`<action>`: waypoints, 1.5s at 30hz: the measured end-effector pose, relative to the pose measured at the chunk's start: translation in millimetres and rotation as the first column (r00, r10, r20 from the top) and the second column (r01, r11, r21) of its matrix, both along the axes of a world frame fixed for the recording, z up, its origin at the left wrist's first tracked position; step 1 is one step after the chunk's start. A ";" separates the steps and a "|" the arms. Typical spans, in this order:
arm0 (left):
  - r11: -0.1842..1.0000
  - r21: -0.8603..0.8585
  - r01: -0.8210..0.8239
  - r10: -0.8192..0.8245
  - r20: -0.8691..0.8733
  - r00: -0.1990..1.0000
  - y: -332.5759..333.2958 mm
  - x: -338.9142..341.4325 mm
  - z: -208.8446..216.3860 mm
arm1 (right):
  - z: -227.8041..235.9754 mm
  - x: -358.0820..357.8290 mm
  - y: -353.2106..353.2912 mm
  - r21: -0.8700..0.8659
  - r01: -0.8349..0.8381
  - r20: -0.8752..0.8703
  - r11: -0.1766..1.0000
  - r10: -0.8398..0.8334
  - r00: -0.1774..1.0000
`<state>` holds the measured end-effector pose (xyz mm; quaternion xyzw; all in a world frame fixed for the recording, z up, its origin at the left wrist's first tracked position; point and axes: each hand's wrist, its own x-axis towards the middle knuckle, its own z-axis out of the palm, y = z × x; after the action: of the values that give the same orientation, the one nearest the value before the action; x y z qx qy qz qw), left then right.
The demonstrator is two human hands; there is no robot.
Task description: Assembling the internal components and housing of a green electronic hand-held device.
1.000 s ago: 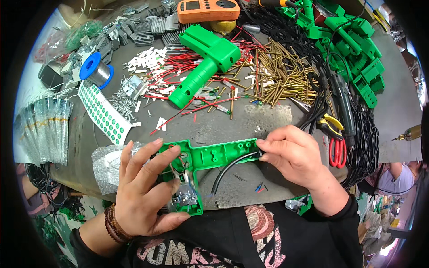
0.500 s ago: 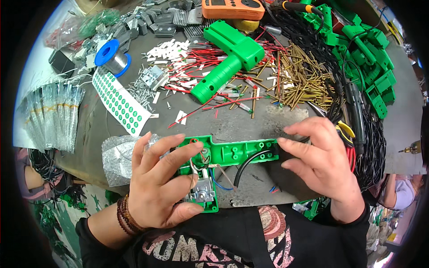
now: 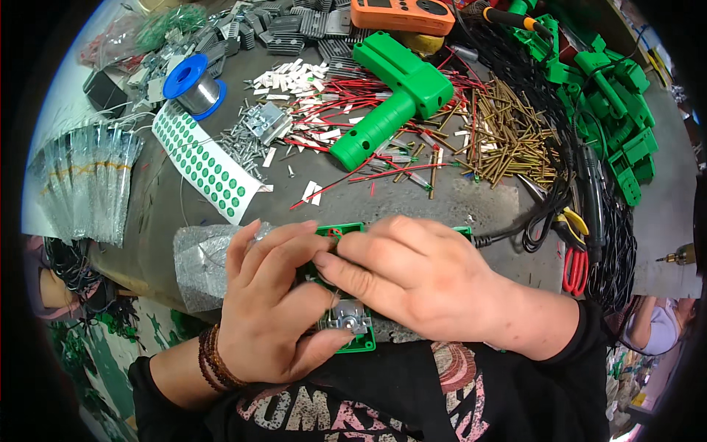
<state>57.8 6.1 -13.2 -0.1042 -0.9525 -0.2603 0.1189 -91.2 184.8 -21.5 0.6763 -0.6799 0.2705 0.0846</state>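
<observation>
An opened green plastic shell half [image 3: 362, 345], shaped like a pistol grip, lies at the table's near edge, mostly covered by my hands. My left hand [image 3: 276, 302] grips its left side, fingers on the far wall and thumb beside a silver metal part [image 3: 349, 318] seated inside. My right hand [image 3: 420, 276] reaches across the shell, its fingers closed together over the wiring cavity; what they pinch is hidden. Red wire [image 3: 333, 234] shows by the fingertips. A black power cord [image 3: 508, 236] runs out from the shell's right end.
Beyond lie a closed green housing [image 3: 394, 103], brass tubes [image 3: 508, 140], white pieces [image 3: 291, 77] and screws [image 3: 239, 140]. At left are a solder spool [image 3: 195, 88], a sticker sheet [image 3: 202, 166] and bubble wrap [image 3: 202, 265]. Yellow-handled pliers [image 3: 571, 225] and green shells [image 3: 618, 110] are at right.
My right hand has moved left from the shell's right end to over the wiring, its fingers now closed. My left hand keeps its hold on the shell.
</observation>
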 end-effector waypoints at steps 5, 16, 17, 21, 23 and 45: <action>0.989 0.149 -0.019 0.030 -0.071 0.997 0.4 1.6 -6.4 | -19.1 -10.2 2.9 -0.079 -0.101 0.295 0.992 0.120 0.948; 0.997 -0.069 -0.046 0.047 0.012 0.999 5.0 -2.5 1.0 | -2.0 2.0 3.0 0.048 0.075 0.224 0.996 -0.084 0.971; 0.997 -0.070 -0.044 0.045 0.013 0.999 4.9 -3.0 1.4 | -1.8 2.3 2.8 0.046 0.089 0.187 0.995 -0.096 0.978; 0.995 -0.098 -0.028 0.029 0.012 1.000 4.7 -7.0 4.2 | -11.6 -2.3 4.8 -0.030 0.084 0.191 0.996 -0.076 0.979; 0.994 -0.103 -0.029 0.031 0.020 0.999 4.9 -10.3 6.7 | -9.4 -7.8 5.5 0.024 0.025 0.252 0.999 -0.030 0.967; 0.987 0.153 -0.037 0.043 -0.037 0.998 -5.5 -10.1 -2.6 | 28.4 -2.4 -12.2 0.335 -0.029 0.055 0.942 0.011 0.998</action>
<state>47.7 0.7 -15.8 -0.0810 -0.9290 -0.3279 0.1510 -93.6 172.6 6.9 0.6803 -0.7111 0.1694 -0.0522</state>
